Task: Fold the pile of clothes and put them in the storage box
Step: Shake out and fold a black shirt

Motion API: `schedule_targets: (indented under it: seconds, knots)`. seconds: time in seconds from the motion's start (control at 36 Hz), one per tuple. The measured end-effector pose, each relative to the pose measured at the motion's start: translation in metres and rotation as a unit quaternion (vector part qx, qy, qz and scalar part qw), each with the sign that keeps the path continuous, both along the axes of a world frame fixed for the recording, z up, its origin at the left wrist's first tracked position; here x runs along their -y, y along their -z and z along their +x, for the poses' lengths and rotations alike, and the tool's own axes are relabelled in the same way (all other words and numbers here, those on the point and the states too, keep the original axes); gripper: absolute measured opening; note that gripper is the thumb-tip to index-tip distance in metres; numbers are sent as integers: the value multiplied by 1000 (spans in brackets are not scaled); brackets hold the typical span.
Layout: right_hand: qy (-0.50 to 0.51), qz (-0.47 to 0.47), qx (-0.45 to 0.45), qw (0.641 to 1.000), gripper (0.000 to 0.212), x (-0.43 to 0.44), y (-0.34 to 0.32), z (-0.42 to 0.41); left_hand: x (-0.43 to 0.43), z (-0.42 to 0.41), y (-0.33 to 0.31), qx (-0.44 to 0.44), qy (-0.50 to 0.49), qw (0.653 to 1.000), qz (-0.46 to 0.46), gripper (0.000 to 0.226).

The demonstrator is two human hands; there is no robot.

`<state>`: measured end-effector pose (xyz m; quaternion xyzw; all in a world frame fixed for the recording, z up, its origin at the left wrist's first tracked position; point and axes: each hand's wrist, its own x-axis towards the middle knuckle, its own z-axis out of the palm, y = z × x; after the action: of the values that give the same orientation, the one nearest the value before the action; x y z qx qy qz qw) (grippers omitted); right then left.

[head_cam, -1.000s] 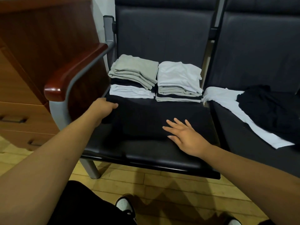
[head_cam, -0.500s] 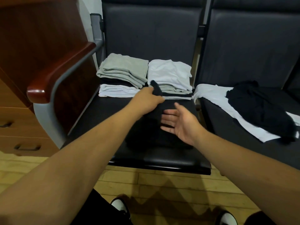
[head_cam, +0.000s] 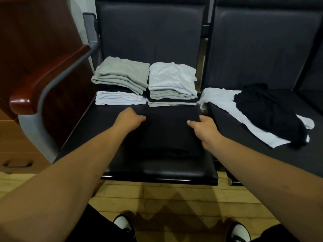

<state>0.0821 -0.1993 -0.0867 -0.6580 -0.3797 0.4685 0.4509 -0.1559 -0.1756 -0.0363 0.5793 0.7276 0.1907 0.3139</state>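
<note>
A black garment (head_cam: 167, 130), partly folded, lies flat on the front of the left black seat (head_cam: 157, 170). My left hand (head_cam: 130, 120) grips its far left corner with curled fingers. My right hand (head_cam: 203, 127) grips its far right corner. Behind it stand two stacks of folded clothes: a left stack (head_cam: 120, 81) with grey on top and white below, and a right stack (head_cam: 173, 82) with white on top. On the right seat lie an unfolded white garment (head_cam: 222, 100) and a crumpled black one (head_cam: 269, 112) over it. No storage box is in view.
A red-brown wooden armrest on a grey frame (head_cam: 47, 81) borders the left seat. A wooden cabinet with drawers (head_cam: 21, 145) stands further left. Wooden floor (head_cam: 174, 198) and my two shoes lie below the seat edge.
My left hand carried the garment's left side across to the right and folded it over. Both hands then moved to the far corners of the narrower black piece.
</note>
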Motion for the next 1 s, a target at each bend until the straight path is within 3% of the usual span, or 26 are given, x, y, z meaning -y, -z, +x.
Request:
schedule_targets:
  seconds: [0.08, 0.22, 0.28, 0.36, 0.47, 0.58, 0.72, 0.78, 0.89, 1.0]
  knots:
    - [-15, -45, 32, 998, 30, 0, 7, 4, 2, -4, 5, 56, -40, 996, -52, 57]
    - [-29, -26, 55, 998, 47, 2, 8, -3, 7, 7, 3, 141, -29, 983, -113, 77]
    - [-31, -27, 66, 997, 42, 3, 10, -4, 6, 10, 6, 184, -22, 969, -165, 72]
    - [-19, -40, 43, 998, 40, 3, 11, -1, 10, 15, 1, 280, -13, 937, -208, 44]
    - [-2, -62, -100, 993, 36, 3, 4, 1, 13, 20, -20, 439, 19, 876, -199, 27]
    - [-5, -82, -271, 959, 34, 7, -9, -8, 20, 25, -40, 553, 48, 815, -166, 22]
    - [-83, -109, -405, 904, 65, 12, -31, -28, 21, 29, -54, 635, 70, 758, -131, 36]
    - [-99, -75, -437, 891, 66, 13, -43, -36, 17, 27, -57, 637, 72, 758, -125, 36]
    - [-96, -22, -440, 892, 53, -2, -62, -41, -1, 13, -60, 603, 35, 790, -106, 30]
    - [-65, -12, -351, 934, 43, -33, -75, -29, -26, -3, -66, 534, -13, 841, -85, 21]
